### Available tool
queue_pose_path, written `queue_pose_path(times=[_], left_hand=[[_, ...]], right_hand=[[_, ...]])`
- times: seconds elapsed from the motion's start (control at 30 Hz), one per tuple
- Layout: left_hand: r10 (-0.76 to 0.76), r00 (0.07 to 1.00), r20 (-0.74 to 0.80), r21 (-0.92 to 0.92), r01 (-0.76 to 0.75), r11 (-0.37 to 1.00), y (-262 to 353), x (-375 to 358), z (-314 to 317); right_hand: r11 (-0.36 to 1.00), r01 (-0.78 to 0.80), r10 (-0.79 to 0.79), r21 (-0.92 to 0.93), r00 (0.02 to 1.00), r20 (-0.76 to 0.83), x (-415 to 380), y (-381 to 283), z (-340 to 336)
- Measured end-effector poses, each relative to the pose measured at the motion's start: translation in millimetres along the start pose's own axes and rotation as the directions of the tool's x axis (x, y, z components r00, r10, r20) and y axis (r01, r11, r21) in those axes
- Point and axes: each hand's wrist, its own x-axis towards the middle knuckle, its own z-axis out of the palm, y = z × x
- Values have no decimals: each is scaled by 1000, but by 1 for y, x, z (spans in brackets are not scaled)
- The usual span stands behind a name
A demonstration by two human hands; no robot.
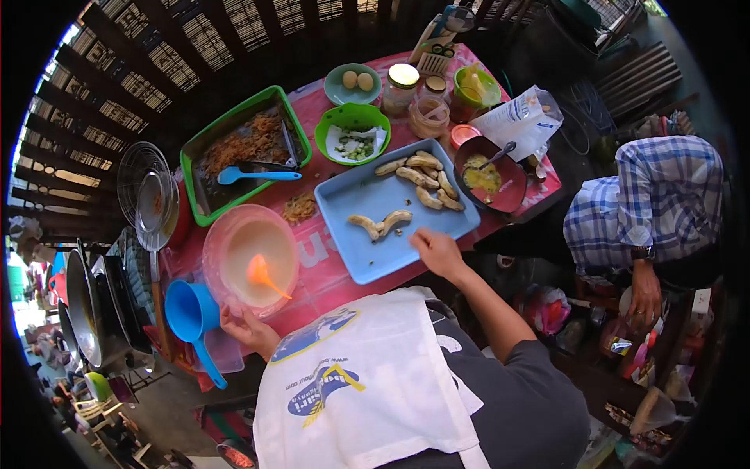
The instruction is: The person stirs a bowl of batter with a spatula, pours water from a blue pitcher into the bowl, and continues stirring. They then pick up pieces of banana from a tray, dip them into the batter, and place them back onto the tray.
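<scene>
My left hand (251, 331) is at the near side of a pink bowl (216, 246), its thumb and fingers against the outer wall. Pale batter (246, 234) fills the bowl, and an orange ladle (259, 270) lies in it with its handle over the near rim. My right hand (441, 254) is curled over the near edge of a light blue tray (344, 195); whatever its fingers hold, if anything, is hidden. Several peeled bananas (430, 178) are heaped at the tray's far right. Two more banana pieces (380, 225) lie near its middle, left of my right hand.
A green-rimmed tray (187, 160) holds brown shreds and a blue spatula (258, 175). Further back are a green bowl (328, 117), eggs in a bowl (334, 86) and jars (401, 86). A blue dipper (191, 313) stands left. Another person (656, 203) sits at right.
</scene>
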Motion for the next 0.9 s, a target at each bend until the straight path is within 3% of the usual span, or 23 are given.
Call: queue_pose_path(times=[0.03,0.1,0.13,0.23,0.33,0.4,0.5,0.53,0.67,0.77,0.9], left_hand=[[67,996,53,-83,-63,995,8,-3,10],[210,968,134,-251,-172,953,23,-11,32],[217,934,285,-225,-155,962,34,-17,41],[164,740,652,-151,-85,985,55,-33,65],[72,550,832,-98,17,995,44,-47,84],[33,451,892,-45,16,999,29,-55,89],[-84,454,887,11,161,987,24,-62,93],[-67,466,882,0,142,990,24,-62,95],[-50,485,873,-6,113,994,28,-59,101],[-67,466,883,6,130,992,27,-57,101],[-110,452,885,47,149,988,17,-52,101]], right_hand=[[997,-17,3,-71,980,-199,5,5,-4],[982,39,-101,-182,934,-344,20,24,-2],[969,65,-161,-240,900,-406,27,31,-2],[962,153,-229,-226,905,-359,43,36,9],[919,84,-287,-386,811,-509,51,38,10],[907,58,-259,-416,858,-444,57,51,10],[941,98,-202,-325,931,-305,60,55,10],[955,118,-187,-271,951,-245,61,51,7],[898,230,-378,-376,841,-388,94,39,5],[838,209,-474,-505,737,-482,126,23,-2],[820,167,-410,-548,839,-358,154,36,6]])
